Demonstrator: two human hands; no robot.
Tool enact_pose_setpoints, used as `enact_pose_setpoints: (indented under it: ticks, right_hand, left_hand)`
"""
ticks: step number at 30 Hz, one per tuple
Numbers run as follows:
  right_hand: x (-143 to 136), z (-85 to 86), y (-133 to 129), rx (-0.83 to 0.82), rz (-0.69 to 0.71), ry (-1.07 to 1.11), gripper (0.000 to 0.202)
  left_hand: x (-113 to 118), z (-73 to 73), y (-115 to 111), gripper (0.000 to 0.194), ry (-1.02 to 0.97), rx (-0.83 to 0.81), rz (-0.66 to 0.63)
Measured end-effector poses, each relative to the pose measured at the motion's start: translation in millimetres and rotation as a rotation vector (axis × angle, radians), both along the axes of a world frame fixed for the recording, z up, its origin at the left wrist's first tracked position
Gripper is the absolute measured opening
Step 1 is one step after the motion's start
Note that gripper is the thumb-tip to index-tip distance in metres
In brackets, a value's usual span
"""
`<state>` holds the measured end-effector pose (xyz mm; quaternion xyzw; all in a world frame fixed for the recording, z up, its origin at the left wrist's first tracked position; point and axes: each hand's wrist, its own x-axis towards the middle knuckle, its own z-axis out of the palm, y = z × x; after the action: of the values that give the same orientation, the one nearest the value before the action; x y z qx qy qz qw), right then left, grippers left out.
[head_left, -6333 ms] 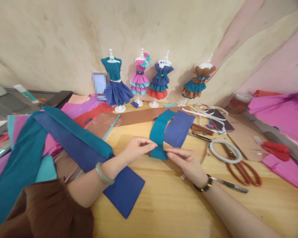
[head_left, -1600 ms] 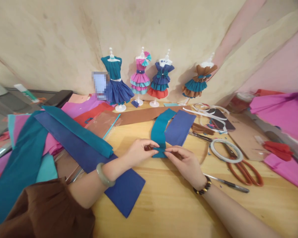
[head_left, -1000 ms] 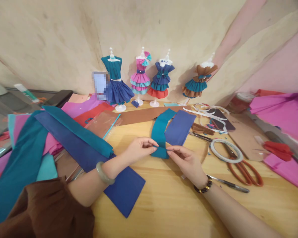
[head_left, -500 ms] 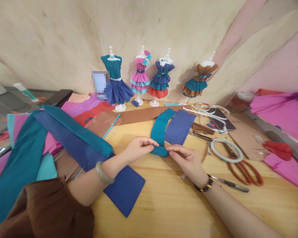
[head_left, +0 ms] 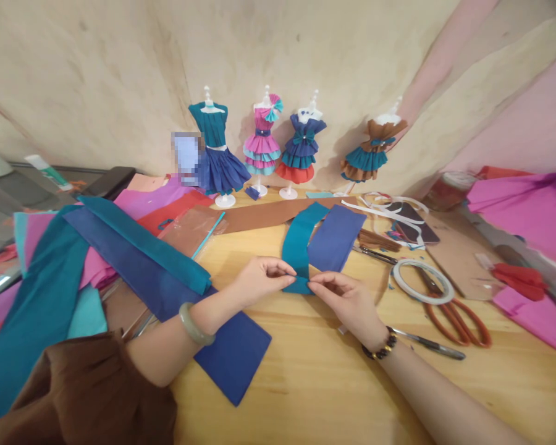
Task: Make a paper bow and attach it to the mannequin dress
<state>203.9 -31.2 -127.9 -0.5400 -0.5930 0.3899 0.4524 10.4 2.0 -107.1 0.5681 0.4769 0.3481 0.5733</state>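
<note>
A teal strip (head_left: 301, 238) curves down over the middle of the wooden table, its near end folded over. My left hand (head_left: 269, 278) pinches that folded end from the left, thumb and forefinger closed on it. On the right side of the same end, my right hand (head_left: 343, 293) grips it between thumb and fingers. Just right of the strip lies a blue piece (head_left: 336, 238). Below my left forearm another blue strip (head_left: 238, 355) reaches toward the table's front.
Four small dressed mannequins, one in a teal and blue dress (head_left: 215, 148), stand along the wall. Coloured sheets pile up at left. At right lie a tape roll (head_left: 400, 290), orange-handled scissors (head_left: 484, 334), a pen (head_left: 445, 350) and a brown board (head_left: 461, 259).
The folded near end of the teal strip is now smaller and flatter between my fingers. My right hand has shifted slightly left.
</note>
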Motion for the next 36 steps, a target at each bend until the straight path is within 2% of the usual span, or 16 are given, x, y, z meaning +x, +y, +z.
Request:
enact_pose_setpoints:
  ticks: [9,17,36]
  right_hand:
    - [2,1.9,0,0.141,0.085,-0.046,0.016]
    - [0,1.7,0,0.122,0.075,-0.072,0.017]
    - [-1,-0.5,0,0.154,0.035,-0.144,0.019]
  left_hand:
    - [-3,1.6,0,0.014,0.07,0.105,-0.062]
    - [-3,-12.1,1,0.021,0.006,0.097,-0.091]
    - [-1,-9.3,2,0.018,0.117,0.173,-0.019]
